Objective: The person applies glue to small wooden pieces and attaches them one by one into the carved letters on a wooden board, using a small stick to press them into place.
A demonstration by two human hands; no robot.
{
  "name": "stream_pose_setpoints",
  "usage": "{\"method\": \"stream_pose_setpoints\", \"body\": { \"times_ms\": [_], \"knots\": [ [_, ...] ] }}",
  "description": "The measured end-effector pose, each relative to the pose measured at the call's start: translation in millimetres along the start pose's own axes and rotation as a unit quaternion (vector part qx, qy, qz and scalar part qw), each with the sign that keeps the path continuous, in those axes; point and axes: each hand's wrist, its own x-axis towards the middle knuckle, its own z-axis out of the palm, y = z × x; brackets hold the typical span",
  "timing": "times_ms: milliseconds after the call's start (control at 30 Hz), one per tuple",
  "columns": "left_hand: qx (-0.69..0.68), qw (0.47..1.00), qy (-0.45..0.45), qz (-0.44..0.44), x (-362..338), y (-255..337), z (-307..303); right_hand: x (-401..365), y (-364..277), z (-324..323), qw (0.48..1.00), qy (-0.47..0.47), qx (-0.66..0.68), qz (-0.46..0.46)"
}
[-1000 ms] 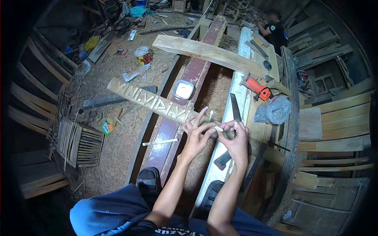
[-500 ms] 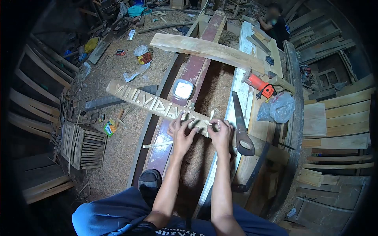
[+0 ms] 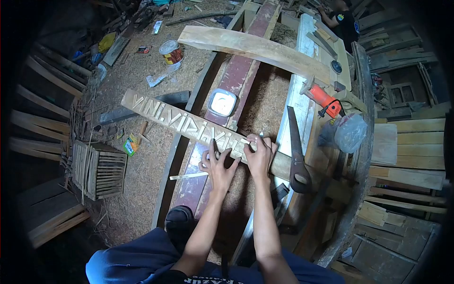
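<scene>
A long wooden plank [image 3: 161, 115] lies slantwise across the bench, with raised pale wooden letters [image 3: 188, 124] reading "VINI.VIDI" and more strokes towards my hands. My left hand [image 3: 218, 171] rests on its near edge, fingers spread, fingertips touching the plank by the last letters. Just to its right, my right hand [image 3: 259, 158] is curled, thumb and fingers pinched at a small pale wood strip on the plank; the fingers partly hide it. A square tub of white paste [image 3: 222, 102] stands beyond the plank. To the right lies a handsaw [image 3: 297, 151].
A red power tool [image 3: 324, 100] and a plastic bag [image 3: 351, 133] lie on the right. A curved board [image 3: 255, 49] spans the bench at the back. A paint can [image 3: 170, 52] and slatted crate [image 3: 109, 171] stand on the sawdust floor. Another person [image 3: 344, 26] is at the upper right.
My left hand has spread its fingers along the plank's near edge. My right hand has tilted and closed lower over the plank; the strip that stuck up there no longer stands out.
</scene>
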Motion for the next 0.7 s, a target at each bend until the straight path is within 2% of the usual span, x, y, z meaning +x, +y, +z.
{"method": "stream_pose_setpoints", "body": {
  "times_ms": [700],
  "knots": [
    [0.039, 0.999, -0.009, 0.014, 3.0, 3.9, 8.2, 0.6, 1.1, 9.7, 0.999, -0.002, -0.024, -0.023]
  ]
}}
